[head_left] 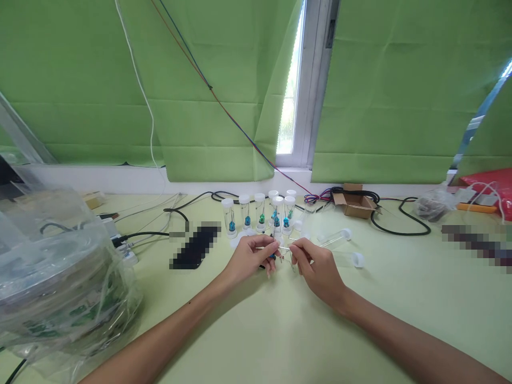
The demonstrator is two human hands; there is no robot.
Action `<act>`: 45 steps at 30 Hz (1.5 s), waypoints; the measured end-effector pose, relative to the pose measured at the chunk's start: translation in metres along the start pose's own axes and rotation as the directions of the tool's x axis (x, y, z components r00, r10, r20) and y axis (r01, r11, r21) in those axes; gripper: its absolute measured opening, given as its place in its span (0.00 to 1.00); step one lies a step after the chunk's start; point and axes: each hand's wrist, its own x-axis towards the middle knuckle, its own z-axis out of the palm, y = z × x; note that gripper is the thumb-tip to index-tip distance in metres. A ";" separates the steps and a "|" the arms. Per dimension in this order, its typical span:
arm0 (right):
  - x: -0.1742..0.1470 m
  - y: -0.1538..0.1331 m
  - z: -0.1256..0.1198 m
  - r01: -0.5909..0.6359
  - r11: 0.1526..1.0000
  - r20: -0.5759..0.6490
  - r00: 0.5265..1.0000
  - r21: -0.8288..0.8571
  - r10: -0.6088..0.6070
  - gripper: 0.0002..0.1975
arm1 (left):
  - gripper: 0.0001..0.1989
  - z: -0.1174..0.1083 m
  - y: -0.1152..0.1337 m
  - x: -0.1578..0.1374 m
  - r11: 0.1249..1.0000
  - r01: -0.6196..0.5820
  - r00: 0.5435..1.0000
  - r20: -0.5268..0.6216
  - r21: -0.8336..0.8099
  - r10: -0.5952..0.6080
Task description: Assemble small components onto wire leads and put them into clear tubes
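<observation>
My left hand [254, 254] is closed in a pinch over the table, around a small thin-stemmed piece with a bit of blue at its lower end. Facing it, my right hand [318, 262] is closed too, its fingertips pinching a thin pale wire-like strip [284, 248] that reaches across to the left fingertips. Just beyond both hands stand several transparent tubes [261, 212] with white caps, holding small blue or green pieces on stems. To the right of them lies another transparent tube [335, 239], with a white cap [358, 260] nearer me.
At left sits a bulky plastic-wrapped reel [68, 282]. A dark, blurred phone-like slab [196, 246] lies left of my hands. An open cardboard box [355, 204] and black cables [400, 230] are at the back right. Green blinds [224, 122] hang behind the table.
</observation>
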 end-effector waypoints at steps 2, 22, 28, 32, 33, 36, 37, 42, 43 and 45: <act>0.000 -0.001 0.000 0.007 1.000 0.000 1.000 0.023 -0.007 0.11 | 0.16 0.000 0.002 0.000 1.000 0.005 1.000 0.006 -0.002 -0.005; 0.000 0.009 0.001 0.100 0.951 0.171 0.984 -0.292 -0.051 0.09 | 0.20 -0.012 0.000 0.008 0.996 -0.022 0.981 -0.188 0.089 0.038; -0.004 0.007 0.005 0.107 0.903 0.300 0.954 -0.416 0.026 0.12 | 0.21 -0.011 -0.011 0.009 0.993 -0.033 0.975 -0.214 0.112 0.057; -0.004 0.004 0.005 0.130 0.893 0.373 0.927 -0.431 0.046 0.12 | 0.20 -0.011 -0.014 0.009 0.991 -0.024 0.980 -0.195 0.130 0.049; -0.004 0.004 0.005 0.138 0.887 0.386 0.921 -0.441 0.048 0.12 | 0.20 -0.011 -0.013 0.009 0.992 -0.026 0.979 -0.199 0.126 0.051; -0.004 0.004 0.005 0.158 0.864 0.405 0.913 -0.478 0.057 0.12 | 0.19 -0.009 -0.011 0.008 0.993 -0.025 0.983 -0.178 0.112 0.045; -0.004 0.004 0.005 0.162 0.857 0.407 0.911 -0.488 0.060 0.11 | 0.19 -0.009 -0.011 0.008 0.994 -0.031 0.985 -0.168 0.108 0.049; -0.005 0.006 0.006 0.183 0.826 0.411 0.909 -0.534 0.064 0.13 | 0.17 -0.009 -0.011 0.007 0.997 -0.042 0.990 -0.128 0.071 0.051; -0.005 0.006 0.006 0.186 0.818 0.409 0.910 -0.544 0.065 0.14 | 0.16 -0.009 -0.011 0.007 0.997 -0.039 0.992 -0.119 0.065 0.047; -0.005 0.008 0.007 0.189 0.806 0.402 0.913 -0.562 0.067 0.14 | 0.16 -0.008 -0.012 0.007 0.997 -0.043 0.994 -0.102 0.063 0.049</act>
